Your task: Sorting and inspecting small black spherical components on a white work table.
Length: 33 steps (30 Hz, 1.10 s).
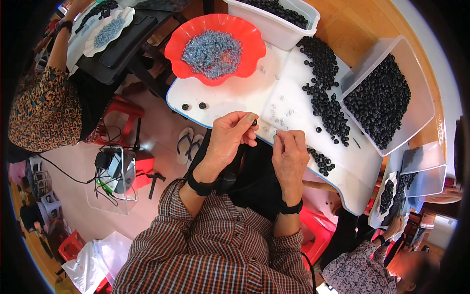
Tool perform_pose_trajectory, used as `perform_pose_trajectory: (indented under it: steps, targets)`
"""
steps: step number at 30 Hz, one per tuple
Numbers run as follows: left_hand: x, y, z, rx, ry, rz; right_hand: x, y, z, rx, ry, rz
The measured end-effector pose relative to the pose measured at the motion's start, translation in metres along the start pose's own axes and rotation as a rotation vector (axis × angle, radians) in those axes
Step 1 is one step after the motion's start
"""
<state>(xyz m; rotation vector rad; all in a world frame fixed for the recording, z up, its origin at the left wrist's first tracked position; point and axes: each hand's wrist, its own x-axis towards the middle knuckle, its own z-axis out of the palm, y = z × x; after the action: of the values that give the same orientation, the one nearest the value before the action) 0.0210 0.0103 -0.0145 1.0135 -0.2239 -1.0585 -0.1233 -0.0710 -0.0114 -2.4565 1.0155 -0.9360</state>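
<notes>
My left hand (226, 137) is closed near the table's front edge, pinching a small round black part (254, 123) between thumb and fingertips. Just to its right, my right hand (290, 159) has thumb and forefinger pressed together; whatever they hold is too small to make out. The hands are apart. Beyond them, small clear pieces (281, 116) lie scattered on the white tabletop (235, 100). Two loose black parts (202, 105) sit at the table's left. A long heap of black parts (323, 93) runs down the right side, with a smaller cluster (321, 161) beside my right hand.
A red scalloped bowl (174, 46) holds many clear pieces. Behind it stands a white bin (274, 24) of black parts; a clear tub (413, 125) of them lies tilted at right. Other people work at left (46, 108) and lower right (362, 269). Sandals (188, 144) lie on the floor.
</notes>
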Motion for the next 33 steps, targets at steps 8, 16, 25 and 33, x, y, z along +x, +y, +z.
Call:
perform_pose_trajectory:
  steps: [8,16,25,33]
  targets:
    - [-0.001,-0.001,-0.004,-0.051,-0.023,-0.023,0.005,-0.010,0.005,0.070,0.040,0.047]
    - [-0.002,-0.002,-0.004,-0.074,-0.026,-0.011,0.004,-0.016,0.012,0.001,-0.023,0.006]
    - [-0.001,-0.004,-0.005,-0.089,-0.050,-0.022,0.006,-0.020,0.014,-0.010,-0.035,-0.044]
    - [-0.004,-0.002,-0.005,-0.086,-0.015,-0.025,0.005,-0.021,0.020,-0.009,0.007,-0.032]
